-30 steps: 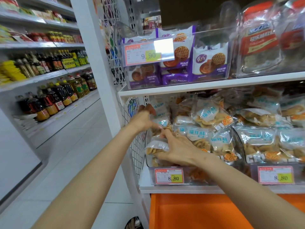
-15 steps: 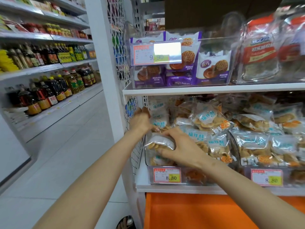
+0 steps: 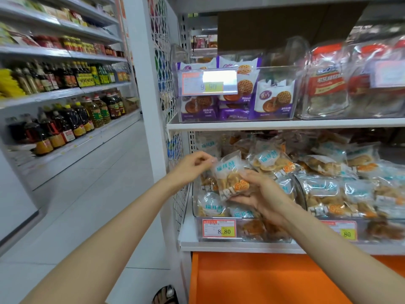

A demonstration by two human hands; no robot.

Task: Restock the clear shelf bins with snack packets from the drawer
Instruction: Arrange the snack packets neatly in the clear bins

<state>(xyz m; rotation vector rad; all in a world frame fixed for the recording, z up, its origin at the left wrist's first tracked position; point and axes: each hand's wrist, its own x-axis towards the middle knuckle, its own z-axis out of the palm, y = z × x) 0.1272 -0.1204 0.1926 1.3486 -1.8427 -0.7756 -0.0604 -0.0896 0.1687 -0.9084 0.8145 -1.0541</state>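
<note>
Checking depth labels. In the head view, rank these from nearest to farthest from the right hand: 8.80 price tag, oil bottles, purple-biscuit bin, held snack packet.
1. snack packet: gripped in the right hand itself.
2. 8.80 price tag: just below, on the lower bin's front.
3. purple-biscuit bin: on the shelf above.
4. oil bottles: across the aisle, far left.
</note>
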